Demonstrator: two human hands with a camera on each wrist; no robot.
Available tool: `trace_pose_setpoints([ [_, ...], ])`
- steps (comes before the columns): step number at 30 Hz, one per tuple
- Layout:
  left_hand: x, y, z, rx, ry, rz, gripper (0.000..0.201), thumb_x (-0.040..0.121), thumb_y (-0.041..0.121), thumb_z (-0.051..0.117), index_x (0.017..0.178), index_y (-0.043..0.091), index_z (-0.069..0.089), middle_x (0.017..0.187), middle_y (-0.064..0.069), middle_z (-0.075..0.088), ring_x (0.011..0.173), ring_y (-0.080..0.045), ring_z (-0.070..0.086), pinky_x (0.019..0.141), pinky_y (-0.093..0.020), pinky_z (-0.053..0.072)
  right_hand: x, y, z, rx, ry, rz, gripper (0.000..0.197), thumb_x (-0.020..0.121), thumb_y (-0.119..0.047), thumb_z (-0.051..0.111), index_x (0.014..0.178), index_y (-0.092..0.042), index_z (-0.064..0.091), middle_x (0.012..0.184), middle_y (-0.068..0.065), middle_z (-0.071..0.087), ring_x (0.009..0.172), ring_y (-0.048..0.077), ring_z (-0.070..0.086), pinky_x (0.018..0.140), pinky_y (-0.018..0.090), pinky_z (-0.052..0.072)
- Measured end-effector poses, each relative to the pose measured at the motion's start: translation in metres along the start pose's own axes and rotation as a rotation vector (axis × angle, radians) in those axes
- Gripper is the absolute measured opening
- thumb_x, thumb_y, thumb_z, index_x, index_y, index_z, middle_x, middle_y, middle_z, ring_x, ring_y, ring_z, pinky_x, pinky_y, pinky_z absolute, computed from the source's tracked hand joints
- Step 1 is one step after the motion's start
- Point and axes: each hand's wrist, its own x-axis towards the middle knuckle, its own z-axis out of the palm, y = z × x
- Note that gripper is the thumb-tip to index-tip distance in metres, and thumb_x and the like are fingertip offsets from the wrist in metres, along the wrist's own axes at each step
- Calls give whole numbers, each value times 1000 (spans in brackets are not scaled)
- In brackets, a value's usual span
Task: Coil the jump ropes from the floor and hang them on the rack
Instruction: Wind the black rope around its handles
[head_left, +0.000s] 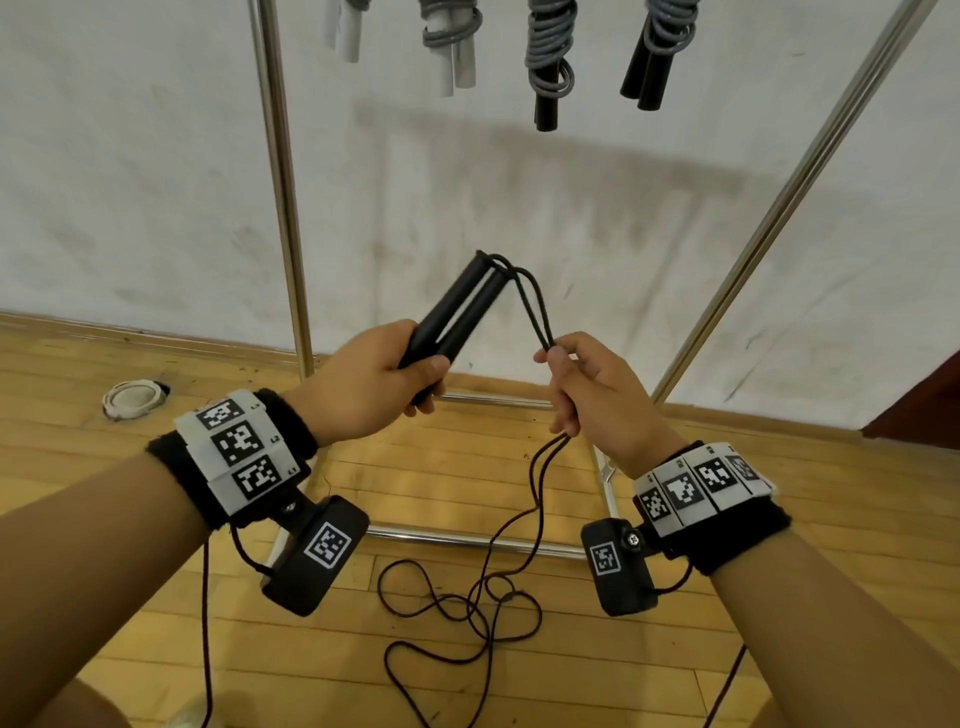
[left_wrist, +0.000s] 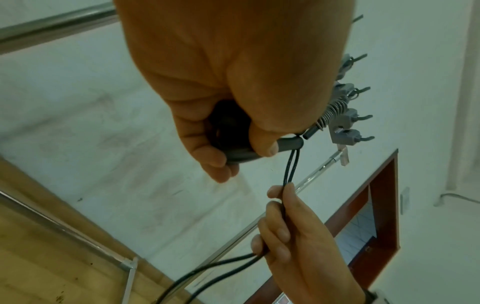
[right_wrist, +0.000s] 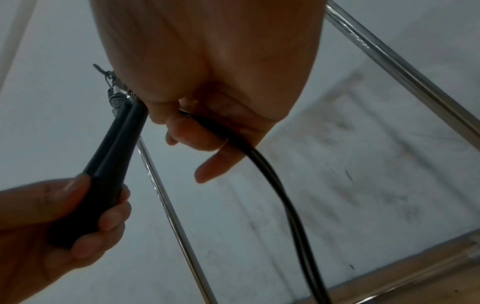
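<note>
1. At the left of the head view, low by the wall, a pale coiled rope (head_left: 132, 399) lies on the wooden floor (head_left: 156, 597), well apart from both hands and not yet picked up.
2. Left of centre, the left hand (head_left: 363, 387) has its grip clamped round the two black handles (head_left: 457, 312) of a black jump rope, held side by side and tilted up toward the right. The left wrist view shows the fingers (left_wrist: 205, 148) curled fully round the handle ends.
3. From the handle tops, two strands of black cord (head_left: 532, 306) drop to the right hand (head_left: 597, 395) just right of centre. Its grip pinches both strands together between thumb and fingers, near the handles but not touching them.
4. Below the right hand the cord hangs down and spreads in a loose tangle (head_left: 467, 613) on the floor at lower centre, so most of the rope is not yet gathered.
5. Across the top of the frame, coiled ropes (head_left: 550, 57) already hang from the rack (head_left: 280, 182), whose steel uprights run down the left and right.
6. Judgement: the coiling of this rope is only beginning. The next move likely calls for the right hand to draw the doubled cord up and wrap it round the handles, keeping the strands paired so the floor tangle feeds up without knotting.
</note>
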Motion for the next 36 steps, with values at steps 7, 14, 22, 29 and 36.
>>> trace_pose_setpoints([
  [7, 4, -8, -3, -54, 88, -127, 9, 100, 25, 53, 100, 17, 57, 83, -5, 73, 66, -13, 71, 58, -23, 54, -5, -9, 2, 88, -13, 6, 16, 100, -12, 51, 101, -13, 67, 71, 5, 59, 58, 14, 52, 58, 26, 46],
  [14, 1, 1, 19, -64, -18, -122, 11, 101, 26, 52, 106, 18, 58, 81, -2, 71, 65, -9, 68, 58, -26, 52, -8, -19, 25, 258, -113, -54, 15, 93, -2, 61, 105, 0, 70, 67, 10, 61, 62, 17, 57, 60, 25, 45],
  [22, -5, 13, 29, -159, -195, -86, 17, 102, 18, 50, 112, 7, 58, 89, -8, 69, 80, -23, 70, 68, -31, 55, -5, -16, 33, 410, -110, 54, 11, 85, 0, 70, 90, -7, 76, 70, 12, 69, 60, 15, 63, 55, 21, 47],
  [29, -7, 13, 28, -348, -201, -154, 22, 99, 5, 46, 119, 5, 54, 95, -14, 67, 80, -24, 68, 70, -34, 53, -3, -14, 35, 424, -93, 162, 11, 84, -11, 73, 84, -1, 68, 71, 14, 71, 59, 19, 66, 50, 23, 48],
  [36, -9, 14, 34, -199, -159, -66, 40, 101, 39, 46, 104, 2, 59, 80, -9, 67, 71, -22, 67, 63, -30, 55, -8, -12, 46, 205, -100, 86, 21, 82, -17, 78, 76, -3, 63, 61, 7, 69, 51, 20, 66, 43, 23, 44],
])
